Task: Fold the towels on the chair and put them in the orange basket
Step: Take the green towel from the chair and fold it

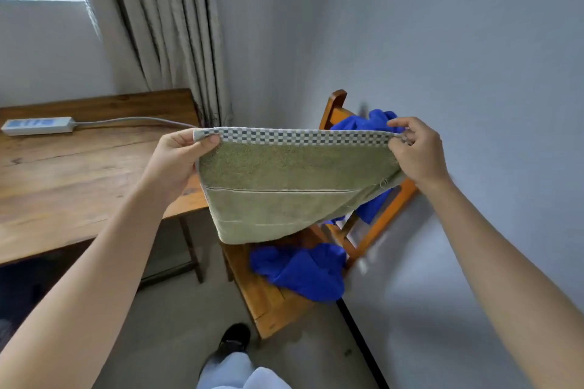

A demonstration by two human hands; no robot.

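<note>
Your left hand (181,155) and right hand (414,148) each pinch a top corner of the green towel (284,186), held doubled above the chair (268,297); a loosened pinch could let its layers slip apart.

Both hands (180,155) (417,151) pinch green towel (284,193) corners above chair (268,303).

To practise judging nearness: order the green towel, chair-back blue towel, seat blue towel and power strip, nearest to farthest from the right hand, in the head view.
1. Green towel: pinched by the right hand.
2. Chair-back blue towel: just behind that hand.
3. Seat blue towel: lower, leftward.
4. Power strip: far left, on the table.
</note>
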